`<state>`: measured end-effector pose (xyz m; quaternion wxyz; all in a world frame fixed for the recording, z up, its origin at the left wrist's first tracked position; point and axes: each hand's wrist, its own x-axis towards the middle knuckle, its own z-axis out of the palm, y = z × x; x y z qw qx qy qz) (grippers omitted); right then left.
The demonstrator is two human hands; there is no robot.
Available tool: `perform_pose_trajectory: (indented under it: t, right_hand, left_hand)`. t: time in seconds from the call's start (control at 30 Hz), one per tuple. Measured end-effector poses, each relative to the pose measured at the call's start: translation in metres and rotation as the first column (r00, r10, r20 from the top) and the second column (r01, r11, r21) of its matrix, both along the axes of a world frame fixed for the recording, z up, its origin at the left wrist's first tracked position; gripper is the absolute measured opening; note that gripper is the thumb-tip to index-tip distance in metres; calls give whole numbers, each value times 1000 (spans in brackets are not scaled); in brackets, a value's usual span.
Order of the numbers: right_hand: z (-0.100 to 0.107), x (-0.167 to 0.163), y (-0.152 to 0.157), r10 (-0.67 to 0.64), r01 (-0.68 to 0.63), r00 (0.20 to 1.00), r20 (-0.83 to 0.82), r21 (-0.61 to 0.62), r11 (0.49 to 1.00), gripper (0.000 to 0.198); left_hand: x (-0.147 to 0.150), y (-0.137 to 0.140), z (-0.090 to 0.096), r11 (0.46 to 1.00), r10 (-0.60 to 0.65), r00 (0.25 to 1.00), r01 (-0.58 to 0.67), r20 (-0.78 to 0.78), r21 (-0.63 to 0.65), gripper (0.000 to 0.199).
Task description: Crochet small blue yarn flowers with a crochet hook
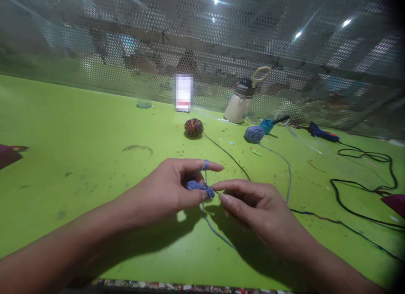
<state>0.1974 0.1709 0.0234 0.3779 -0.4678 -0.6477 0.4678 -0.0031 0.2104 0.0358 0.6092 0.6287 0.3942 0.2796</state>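
Just below the middle of the frame, a small piece of blue knitwork (198, 186) sits in the grip of the left hand (169, 187), whose thumb presses it from the near side while the forefinger reaches out above it with blue yarn (206, 164) looped round it. The knitwork lies to the left of the right hand (261, 205), its long axis running mostly sideways and tipping down towards the right, so that its right end points at the right fingertips. The left hand is the nearer, being clamped on it; the right thumb and forefinger are pinched together just beside that end, seemingly on a thin tool (215, 191) that is mostly hidden, and whether its tip is inside a stitch I cannot tell. Counted out, two hands share one knitted piece and one tool. Farther up the green table (79, 129) are two balls of yarn, one multicoloured ball (194, 128) at upper centre and one blue ball (254, 134) to its right. Beyond them stand one bottle (238, 107), one lit screen (183, 91) and one blue pot (266, 126), with one glue gun (323, 132) at the right.
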Motion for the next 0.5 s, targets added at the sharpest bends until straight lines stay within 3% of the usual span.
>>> perform_pose_trajectory:
  t: [0.1,0.23,0.37,0.5]
  right_hand:
    - [0,0,0,-5,5,1000,17,-1,1000,18]
    - [2,2,-2,0,-18,995,104,169,985,15]
    - [2,4,-4,-4,-52,987,163,341,939,16]
    - [1,4,-3,-15,-75,983,182,473,878,19]
  left_hand:
    - [-2,2,0,998,-45,999,46,15,-38,53]
    - [-6,6,3,981,-136,985,149,108,-121,46]
    - [-10,8,5,962,-199,961,229,190,-149,42]
    - [-11,8,2,956,-180,956,226,233,-188,44]
